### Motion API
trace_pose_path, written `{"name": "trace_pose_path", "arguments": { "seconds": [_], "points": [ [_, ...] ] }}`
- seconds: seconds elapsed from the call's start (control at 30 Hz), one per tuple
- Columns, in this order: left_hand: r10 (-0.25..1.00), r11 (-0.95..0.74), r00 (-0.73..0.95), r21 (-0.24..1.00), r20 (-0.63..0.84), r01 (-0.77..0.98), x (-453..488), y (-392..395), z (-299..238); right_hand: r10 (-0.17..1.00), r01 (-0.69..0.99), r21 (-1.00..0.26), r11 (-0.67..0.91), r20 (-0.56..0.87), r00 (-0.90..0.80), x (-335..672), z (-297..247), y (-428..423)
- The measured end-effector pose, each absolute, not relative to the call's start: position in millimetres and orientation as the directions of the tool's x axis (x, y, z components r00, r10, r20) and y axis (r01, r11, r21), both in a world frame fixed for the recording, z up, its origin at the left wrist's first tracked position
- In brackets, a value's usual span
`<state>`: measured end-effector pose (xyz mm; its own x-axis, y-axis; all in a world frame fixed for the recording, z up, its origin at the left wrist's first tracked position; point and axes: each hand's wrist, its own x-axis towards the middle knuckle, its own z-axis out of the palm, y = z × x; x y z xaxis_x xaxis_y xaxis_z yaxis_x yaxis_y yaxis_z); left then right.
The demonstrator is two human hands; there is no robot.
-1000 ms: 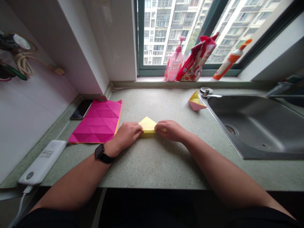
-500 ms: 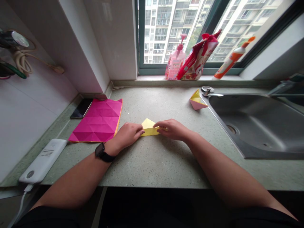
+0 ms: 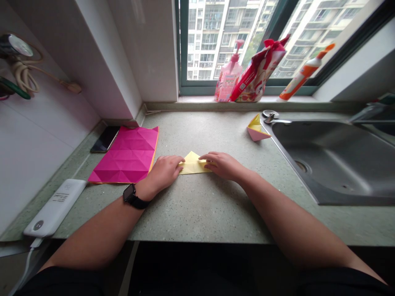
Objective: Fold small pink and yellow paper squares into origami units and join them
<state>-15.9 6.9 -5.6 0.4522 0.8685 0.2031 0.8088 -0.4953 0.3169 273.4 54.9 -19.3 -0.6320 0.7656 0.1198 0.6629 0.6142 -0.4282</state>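
A yellow folded paper (image 3: 191, 167) lies on the counter in front of me, with a triangular peak at its far side and a straight strip along its near edge. My left hand (image 3: 165, 170), wearing a black watch on the wrist, pinches the paper's left end between thumb and fingers. At the right end my right hand (image 3: 226, 166) grips it, with the fingers on top and the thumb at the near side. The underside of the paper is hidden.
Pink creased paper sheets (image 3: 126, 158) lie left, beside a dark phone (image 3: 105, 139) and a white power bank (image 3: 57, 209) with a cable. A folded paper boat (image 3: 258, 130) stands near the metal sink (image 3: 339, 160). A pump bottle (image 3: 228, 80) and a red bag (image 3: 257, 74) line the windowsill.
The paper's near strip now looks paler and flatter, with a crease showing in its middle. My left hand has shifted slightly left; my right hand has hardly moved.
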Motion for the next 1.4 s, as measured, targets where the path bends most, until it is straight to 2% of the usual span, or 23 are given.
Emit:
{"name": "trace_pose_path", "arguments": {
  "seconds": [0.3, 0.47, 0.6, 0.83, 1.17, 1.4],
  "points": [
    [0.888, -0.46, 0.434, 0.271, 0.154, 0.846, -16.1, 5.6, -5.0, 0.769, 0.682, -0.391, 0.618, 0.12, -0.627, 272.9, -18.8, 53.9],
    [0.805, -0.59, 0.523, 0.286, 0.279, 0.755, -14.2, 4.7, -4.9, 0.768, 0.696, -0.331, 0.637, 0.19, -0.612, 272.7, -16.4, 53.7],
    [0.723, -0.691, 0.624, 0.288, 0.298, 0.663, -11.0, 3.1, -7.0, 0.735, 0.687, -0.261, 0.678, 0.202, -0.648, 269.0, -11.6, 52.0],
    [0.69, -0.717, 0.689, 0.34, 0.221, 0.609, -7.8, 0.4, -4.5, 0.666, 0.601, -0.33, 0.727, 0.131, -0.734, 263.0, -8.6, 47.3],
    [0.68, -0.73, 0.704, 0.284, 0.206, 0.622, -7.3, 1.3, -4.2, 0.787, 0.725, -0.339, 0.599, 0.085, -0.611, 247.3, -12.4, 46.1],
    [0.674, -0.735, 0.712, 0.281, 0.197, 0.617, -6.5, -0.8, -2.4, 0.849, 0.811, -0.27, 0.518, 0.048, -0.527, 238.9, -9.3, 41.7]
  ]
}}
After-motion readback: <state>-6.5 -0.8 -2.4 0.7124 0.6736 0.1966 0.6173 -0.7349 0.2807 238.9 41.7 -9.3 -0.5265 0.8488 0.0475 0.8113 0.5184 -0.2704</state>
